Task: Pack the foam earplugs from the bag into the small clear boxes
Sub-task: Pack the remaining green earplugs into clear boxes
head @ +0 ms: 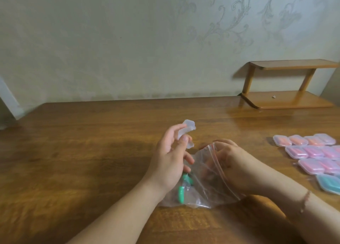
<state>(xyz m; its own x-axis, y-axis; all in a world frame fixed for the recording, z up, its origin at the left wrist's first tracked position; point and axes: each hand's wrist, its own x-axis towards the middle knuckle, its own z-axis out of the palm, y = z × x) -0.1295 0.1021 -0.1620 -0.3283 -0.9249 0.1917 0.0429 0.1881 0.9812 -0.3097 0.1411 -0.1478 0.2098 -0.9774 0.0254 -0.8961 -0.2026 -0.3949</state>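
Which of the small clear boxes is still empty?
The small clear box pinched in the left hand, above the bag. The filled boxes lying at the right show orange, pink or teal inside.

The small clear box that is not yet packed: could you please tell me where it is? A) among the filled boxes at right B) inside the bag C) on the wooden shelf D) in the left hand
D: the left hand holds the small clear box raised above the table, beside the bag.
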